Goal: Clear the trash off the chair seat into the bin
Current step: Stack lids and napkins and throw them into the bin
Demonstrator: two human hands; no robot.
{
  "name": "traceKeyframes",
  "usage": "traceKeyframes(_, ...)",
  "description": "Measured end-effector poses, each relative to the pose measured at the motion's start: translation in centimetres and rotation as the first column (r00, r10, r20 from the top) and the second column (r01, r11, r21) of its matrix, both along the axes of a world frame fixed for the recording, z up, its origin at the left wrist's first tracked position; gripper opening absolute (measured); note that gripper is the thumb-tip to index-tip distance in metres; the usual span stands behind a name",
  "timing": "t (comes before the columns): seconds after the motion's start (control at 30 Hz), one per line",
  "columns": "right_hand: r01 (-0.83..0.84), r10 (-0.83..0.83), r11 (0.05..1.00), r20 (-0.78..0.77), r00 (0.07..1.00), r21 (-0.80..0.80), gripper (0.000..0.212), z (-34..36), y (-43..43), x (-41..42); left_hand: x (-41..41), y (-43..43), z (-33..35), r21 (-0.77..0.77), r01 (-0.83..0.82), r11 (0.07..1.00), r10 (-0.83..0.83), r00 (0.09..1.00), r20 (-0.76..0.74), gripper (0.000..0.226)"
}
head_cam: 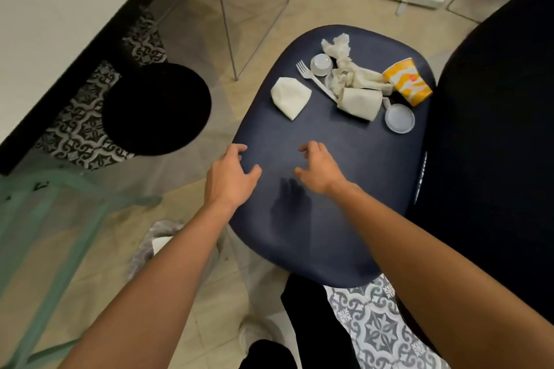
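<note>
As read from the left edge: black round shape [156, 108] on the floor at mid-left. Below it, left of lower centre, bin [144, 249] with a clear liner, blurred and partly behind the left forearm. Left hand [230, 177] at centre, fingers loosely curled at the left edge of the seat [329, 234], holding nothing. Right hand [320, 168] near it over the seat, likewise loosely curled and empty; touching or hovering, cannot tell. Trash all on the seat's upper part, well apart from both hands: folded napkin [290, 97], fork [314, 81], clear tub [321, 64], crumpled tissue [338, 48], white cup [358, 103] on its side, flat lid [400, 118] just beside it, yellow cup [407, 81] tipped over near the chair back [494, 129] at right.
</note>
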State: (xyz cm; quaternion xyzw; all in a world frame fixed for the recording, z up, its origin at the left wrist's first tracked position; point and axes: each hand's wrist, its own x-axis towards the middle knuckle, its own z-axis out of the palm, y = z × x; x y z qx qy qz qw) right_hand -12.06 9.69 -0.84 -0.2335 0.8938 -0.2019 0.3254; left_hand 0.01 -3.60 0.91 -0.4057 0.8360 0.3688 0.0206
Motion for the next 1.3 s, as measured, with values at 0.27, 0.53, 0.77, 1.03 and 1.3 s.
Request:
traceKeyframes(0.27,0.098,-0.098,0.995,0.016,0.995,0.014,0.05,-0.5,1.2,-8.4,-8.6,0.8,-1.2,-0.02,0.114,0.993,-0.114,0.993,0.022,0.051)
traceKeyframes(0.53,0.107,-0.06,0.988,-0.365,0.929,0.11,0.059,-0.6,1.4,-16.7,-17.4,-0.5,-2.1,-0.232,0.311,0.922,-0.287,0.949,0.134,0.057)
traceKeyframes(0.77,0.02,0.07,0.974,-0.382,0.922,0.226,0.07,-2.8,2.0,-19.6,-21.9,-1.5,-4.3,-0.327,0.556,0.764,-0.446,0.821,0.355,0.083)
traceKeyframes(1.03,-0.044,0.186,0.929,-0.36,0.914,0.368,0.07,-3.7,2.5,-19.8,-22.7,-1.6,-5.6,-0.384,0.738,0.555,-0.48,0.661,0.577,0.093)
traceKeyframes(1.3,-0.105,0.224,0.91,-0.263,0.939,0.401,0.058,-4.1,3.1,-19.4,-23.8,-1.4,-6.3,-0.455,0.725,0.516,-0.413,0.677,0.61,0.067)
